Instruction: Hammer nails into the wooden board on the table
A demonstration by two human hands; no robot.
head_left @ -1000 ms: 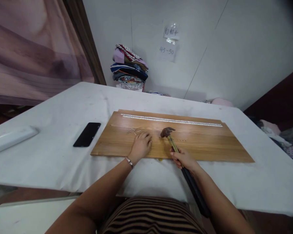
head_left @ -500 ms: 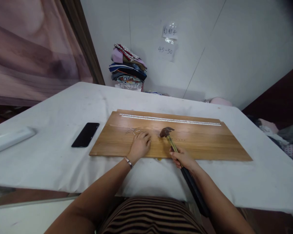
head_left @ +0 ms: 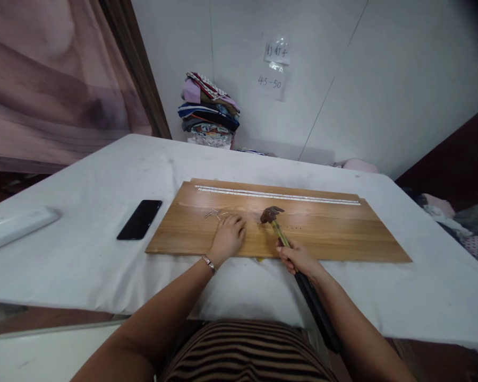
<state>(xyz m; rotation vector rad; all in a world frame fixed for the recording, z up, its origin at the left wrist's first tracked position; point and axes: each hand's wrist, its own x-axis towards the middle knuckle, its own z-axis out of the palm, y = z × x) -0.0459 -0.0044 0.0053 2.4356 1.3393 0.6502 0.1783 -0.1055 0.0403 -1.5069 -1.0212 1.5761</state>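
Note:
A claw hammer (head_left: 314, 305) with a rusty head and a black-and-yellow handle is in my right hand (head_left: 298, 258), whose fingers wrap round the handle partway up. Its head hangs over or on the middle of a brown wooden board (head_left: 338, 228); I cannot tell whether it touches. My left hand (head_left: 229, 237) lies palm down on the board, left of the hammer head, fingers stretched out. Just beyond those fingers are several loose nails (head_left: 214, 213). A short row of small dark dots (head_left: 295, 228), perhaps nail heads or holes, runs right of the hammer.
Two white measuring strips (head_left: 279, 197) run along the board's far side. The board lies on a table with a white cloth (head_left: 103, 212). To its left are a black phone (head_left: 139, 219) and a long white object (head_left: 18, 227). Folded clothes (head_left: 210, 109) are stacked by the wall.
The view has shifted slightly, and everything appears a little farther left. Both hands and the hammer have stayed almost still on and over the board.

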